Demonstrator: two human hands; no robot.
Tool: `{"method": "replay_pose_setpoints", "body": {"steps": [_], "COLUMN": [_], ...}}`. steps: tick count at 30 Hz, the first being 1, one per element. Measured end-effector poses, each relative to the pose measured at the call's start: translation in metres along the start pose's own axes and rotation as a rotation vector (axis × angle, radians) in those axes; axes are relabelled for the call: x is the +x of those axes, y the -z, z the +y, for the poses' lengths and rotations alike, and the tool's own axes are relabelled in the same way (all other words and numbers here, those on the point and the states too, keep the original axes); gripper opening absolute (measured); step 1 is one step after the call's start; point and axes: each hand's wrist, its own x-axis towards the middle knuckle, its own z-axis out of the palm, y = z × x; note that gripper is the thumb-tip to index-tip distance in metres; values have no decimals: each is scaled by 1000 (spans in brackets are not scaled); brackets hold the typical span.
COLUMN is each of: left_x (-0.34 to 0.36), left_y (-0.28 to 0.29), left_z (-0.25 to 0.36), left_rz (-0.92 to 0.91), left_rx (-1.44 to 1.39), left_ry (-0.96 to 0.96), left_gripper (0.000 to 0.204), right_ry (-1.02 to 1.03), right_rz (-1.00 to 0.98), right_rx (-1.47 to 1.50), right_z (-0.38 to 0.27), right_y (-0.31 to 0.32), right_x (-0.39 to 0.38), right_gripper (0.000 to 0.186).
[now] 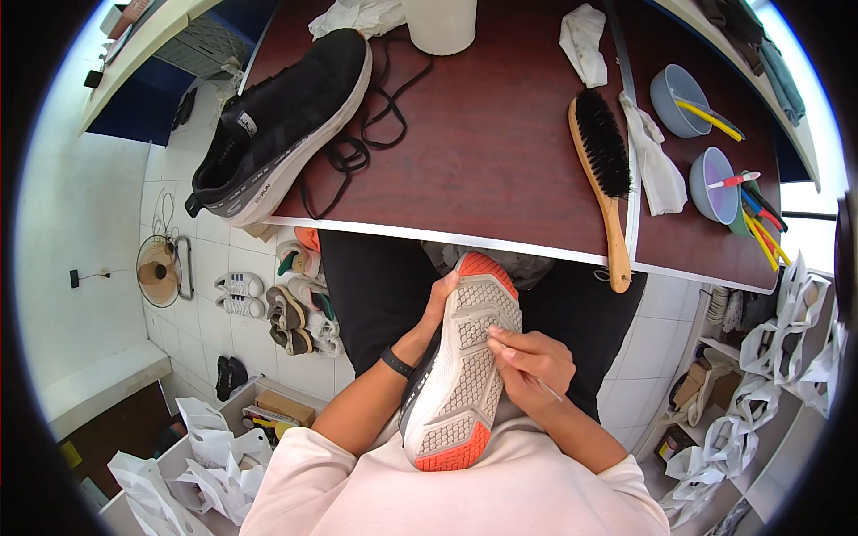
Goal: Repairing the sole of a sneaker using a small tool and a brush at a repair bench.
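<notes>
My left hand (433,313) grips the side of a sneaker (460,375), held sole-up against my body, its pale tread edged with orange at toe and heel. My right hand (532,362) is closed on a thin metallic tool (552,391), with the fingertips at the tread; the tool's working tip is too small to make out. On the table (483,161) above lie a black sneaker (277,125) with a pale sole, loose black laces (349,156) and a wooden brush (597,143) with dark bristles.
White cloths (652,156), a white container (438,22) and two bowls (670,107) with colored-handled tools are on the table. Pairs of shoes (290,313) and a fan (156,272) stand on the floor at left. White bags (206,464) fill shelves on both sides.
</notes>
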Motion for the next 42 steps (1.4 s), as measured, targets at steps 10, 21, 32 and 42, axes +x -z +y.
{"method": "replay_pose_setpoints", "body": {"steps": [10, 21, 32, 42], "left_x": [-1, -2, 3, -1], "left_y": [3, 12, 7, -5], "left_z": [-3, -7, -5, -1], "left_rz": [-29, -111, -162, -162], "left_rx": [11, -79, -129, -117], "left_ry": [2, 54, 62, 78], "left_gripper": [88, 89, 90, 88], "right_ry": [-49, -318, -176, -176], "right_rz": [-14, 0, -97, -149], "right_rx": [-1, 213, 115, 113], "right_z": [-9, -5, -20, -27], "right_y": [4, 17, 22, 12], "right_x": [7, 12, 21, 18], "right_gripper": [31, 29, 27, 28]}}
